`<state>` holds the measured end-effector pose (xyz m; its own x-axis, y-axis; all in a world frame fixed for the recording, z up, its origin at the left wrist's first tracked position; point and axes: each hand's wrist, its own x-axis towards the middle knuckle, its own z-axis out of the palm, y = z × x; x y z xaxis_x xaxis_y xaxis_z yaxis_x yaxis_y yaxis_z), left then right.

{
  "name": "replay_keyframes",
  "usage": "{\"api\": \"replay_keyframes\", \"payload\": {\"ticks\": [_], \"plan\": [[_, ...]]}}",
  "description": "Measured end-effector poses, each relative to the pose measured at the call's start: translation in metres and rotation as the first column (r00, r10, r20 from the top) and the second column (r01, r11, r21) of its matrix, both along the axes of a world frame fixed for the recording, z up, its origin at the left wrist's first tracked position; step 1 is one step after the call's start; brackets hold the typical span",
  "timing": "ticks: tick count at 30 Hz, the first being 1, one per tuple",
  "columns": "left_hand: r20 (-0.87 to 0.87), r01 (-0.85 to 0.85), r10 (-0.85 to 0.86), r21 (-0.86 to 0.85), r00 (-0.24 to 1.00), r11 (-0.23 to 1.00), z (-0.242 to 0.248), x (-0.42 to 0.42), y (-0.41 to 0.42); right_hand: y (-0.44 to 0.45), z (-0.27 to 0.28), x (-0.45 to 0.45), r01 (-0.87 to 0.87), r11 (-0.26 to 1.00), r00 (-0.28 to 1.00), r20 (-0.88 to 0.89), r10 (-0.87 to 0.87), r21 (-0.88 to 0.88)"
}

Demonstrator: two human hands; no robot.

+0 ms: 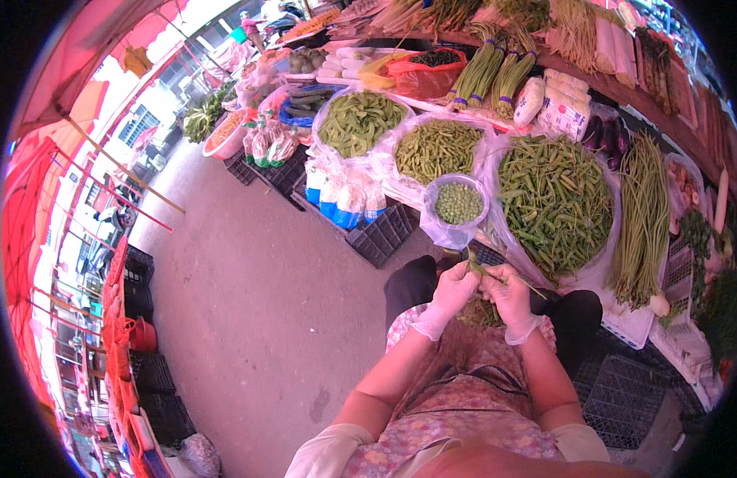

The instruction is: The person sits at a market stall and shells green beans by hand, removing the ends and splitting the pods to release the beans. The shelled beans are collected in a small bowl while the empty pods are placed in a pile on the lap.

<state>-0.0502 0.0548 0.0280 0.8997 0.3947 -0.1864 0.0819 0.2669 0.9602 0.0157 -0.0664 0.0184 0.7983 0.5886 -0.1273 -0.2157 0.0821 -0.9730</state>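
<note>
My left hand (454, 291) and my right hand (507, 295), both in thin translucent gloves, meet above my lap. Their fingertips pinch a green pea pod (476, 266); the fingers hide part of it. A thin stem (533, 288) sticks out to the right of my right hand. Just beyond the hands stands a plastic tub (426, 200) lined with a bag, holding shelled green peas (458, 204). A broad heap of green pods (554, 203) lies on plastic sheeting to the right. Between my wrists, greenish-brown plant pieces (481, 312) rest over the floral apron (476, 400).
Flat green pods (359, 122) and smaller pods (437, 149) fill lined containers behind the tub. Long beans (640, 221) and eggplants (607, 140) lie at right. Black crates (380, 236) edge the stall. Concrete floor (255, 299) stretches left; a person (251, 30) stands far off.
</note>
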Motion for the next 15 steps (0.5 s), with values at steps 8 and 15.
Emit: {"api": "replay_keyframes", "payload": {"ticks": [8, 15], "plan": [[-0.007, -0.039, 0.038, -0.105, 0.999, 0.994, -0.001, -0.007, -0.002, 0.0, -0.003, -0.006, 0.014, 0.999, 1.0, 0.008, -0.013, -0.044], [0.061, -0.077, 0.08, -0.05, 0.995, 0.996, -0.018, -0.005, -0.006, 0.003, -0.006, -0.005, 0.044, 0.994, 0.995, 0.089, -0.036, -0.1]]}}
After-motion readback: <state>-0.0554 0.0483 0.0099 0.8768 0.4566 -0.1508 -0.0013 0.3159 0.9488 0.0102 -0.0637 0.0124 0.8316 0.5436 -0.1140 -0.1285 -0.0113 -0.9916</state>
